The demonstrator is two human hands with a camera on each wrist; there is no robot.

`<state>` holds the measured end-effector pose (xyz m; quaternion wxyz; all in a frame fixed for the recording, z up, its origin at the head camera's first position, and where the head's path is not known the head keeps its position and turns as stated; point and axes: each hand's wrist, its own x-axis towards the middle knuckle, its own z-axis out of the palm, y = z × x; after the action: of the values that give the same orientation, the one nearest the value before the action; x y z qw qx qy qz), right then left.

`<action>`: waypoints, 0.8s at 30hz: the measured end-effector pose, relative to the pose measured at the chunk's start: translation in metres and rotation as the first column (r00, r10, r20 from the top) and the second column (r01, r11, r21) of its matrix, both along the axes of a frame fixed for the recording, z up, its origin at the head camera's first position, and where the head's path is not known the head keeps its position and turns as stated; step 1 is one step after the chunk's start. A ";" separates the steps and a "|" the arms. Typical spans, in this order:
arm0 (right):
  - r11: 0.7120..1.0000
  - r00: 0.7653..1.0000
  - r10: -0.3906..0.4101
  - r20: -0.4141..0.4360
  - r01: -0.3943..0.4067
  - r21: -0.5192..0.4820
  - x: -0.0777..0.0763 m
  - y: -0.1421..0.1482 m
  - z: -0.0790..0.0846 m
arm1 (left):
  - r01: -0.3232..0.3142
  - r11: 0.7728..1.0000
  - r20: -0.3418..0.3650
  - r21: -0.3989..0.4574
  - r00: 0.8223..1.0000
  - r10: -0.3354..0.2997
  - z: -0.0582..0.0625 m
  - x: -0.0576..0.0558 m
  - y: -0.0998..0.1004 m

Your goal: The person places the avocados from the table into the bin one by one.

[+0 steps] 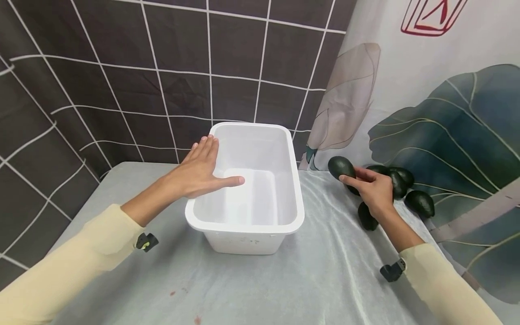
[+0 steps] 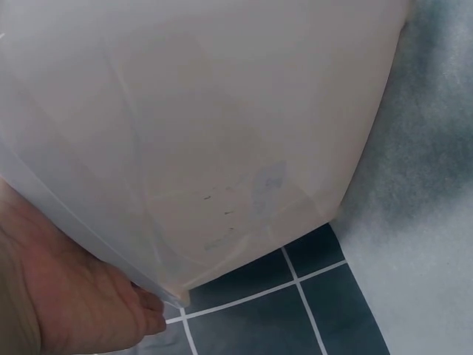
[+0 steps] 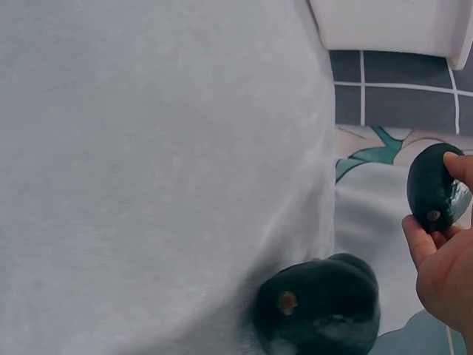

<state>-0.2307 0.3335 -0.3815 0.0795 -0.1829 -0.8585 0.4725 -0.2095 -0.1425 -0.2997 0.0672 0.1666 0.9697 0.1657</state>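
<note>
A white plastic tub (image 1: 298,198) stands on the cloth-covered table, its inside bare. My left hand (image 1: 198,174) rests on the tub's left rim, fingers straight and thumb reaching over the opening. In the left wrist view, the palm side of the left hand (image 2: 77,303) shows against the tub's outer wall (image 2: 222,133). To the right of the tub, my right hand (image 1: 375,187) pinches a dark green avocado (image 1: 339,166) between thumb and fingers. The right wrist view shows the held avocado (image 3: 427,185) raised above the cloth, with another avocado (image 3: 325,303) lying nearer.
Several more avocados (image 1: 420,204) lie around and behind the right hand, one (image 1: 366,217) just below it. A dark tiled-pattern curtain (image 1: 178,90) hangs behind the tub. A leaf-printed curtain (image 1: 459,131) borders the right side. The grey cloth (image 1: 252,289) covers the table.
</note>
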 end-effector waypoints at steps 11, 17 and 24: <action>0.996 0.991 0.080 -0.107 -0.076 0.037 -0.002 -0.013 0.024 | 0.006 1.000 0.005 0.004 1.000 -0.006 0.001 0.001 0.000; 0.996 0.986 0.090 -0.142 -0.089 0.019 -0.003 -0.021 0.033 | 0.007 1.000 0.008 0.001 1.000 -0.007 0.001 0.000 -0.001; 0.995 0.985 0.095 -0.147 -0.093 0.019 -0.004 -0.029 0.044 | 0.010 1.000 0.010 -0.001 1.000 -0.010 0.001 0.000 0.000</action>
<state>-0.2344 0.3047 -0.3378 0.1216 -0.1061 -0.8607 0.4829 -0.2095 -0.1423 -0.2992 0.0731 0.1708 0.9685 0.1658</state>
